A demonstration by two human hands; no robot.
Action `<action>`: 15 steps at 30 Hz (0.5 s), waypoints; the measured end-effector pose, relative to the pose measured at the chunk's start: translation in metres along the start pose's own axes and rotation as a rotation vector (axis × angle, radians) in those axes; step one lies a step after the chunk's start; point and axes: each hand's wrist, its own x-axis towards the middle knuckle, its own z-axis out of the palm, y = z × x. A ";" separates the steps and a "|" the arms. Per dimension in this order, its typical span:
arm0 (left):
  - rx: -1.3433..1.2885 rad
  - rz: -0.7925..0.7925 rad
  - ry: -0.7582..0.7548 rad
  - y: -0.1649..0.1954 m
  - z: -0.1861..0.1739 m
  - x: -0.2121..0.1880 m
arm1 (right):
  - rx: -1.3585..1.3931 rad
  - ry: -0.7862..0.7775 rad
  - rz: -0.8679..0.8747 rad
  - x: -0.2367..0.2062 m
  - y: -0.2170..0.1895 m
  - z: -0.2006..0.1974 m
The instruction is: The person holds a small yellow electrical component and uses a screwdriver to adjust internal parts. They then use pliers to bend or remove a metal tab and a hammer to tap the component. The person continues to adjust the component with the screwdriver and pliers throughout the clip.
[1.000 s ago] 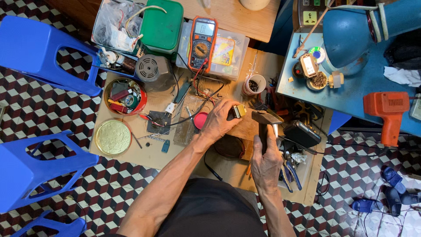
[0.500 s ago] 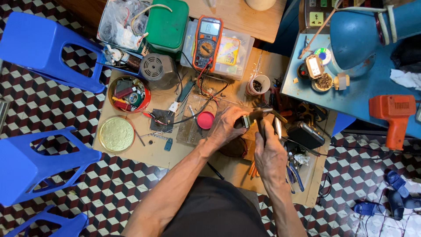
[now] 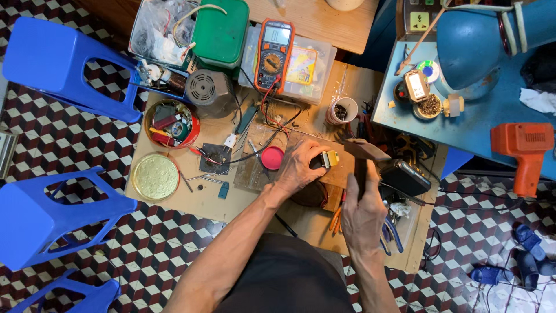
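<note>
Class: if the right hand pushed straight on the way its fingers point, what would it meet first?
The right hand points up-frame along the hammer it grips; beyond the hammer head, probably the white cup, though depth is unclear.

orange multimeter [image 3: 274, 53] with grey screen [image 3: 278, 36], yellow packet [image 3: 302, 65] in clear box [image 3: 322, 78] beside it

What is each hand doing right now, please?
Left hand: closed on a small yellow-and-black part on the board.
Right hand: closed around a hammer.
</note>
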 end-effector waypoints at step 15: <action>0.022 -0.022 -0.014 0.003 -0.001 0.000 | -0.070 -0.157 0.169 -0.008 -0.003 -0.005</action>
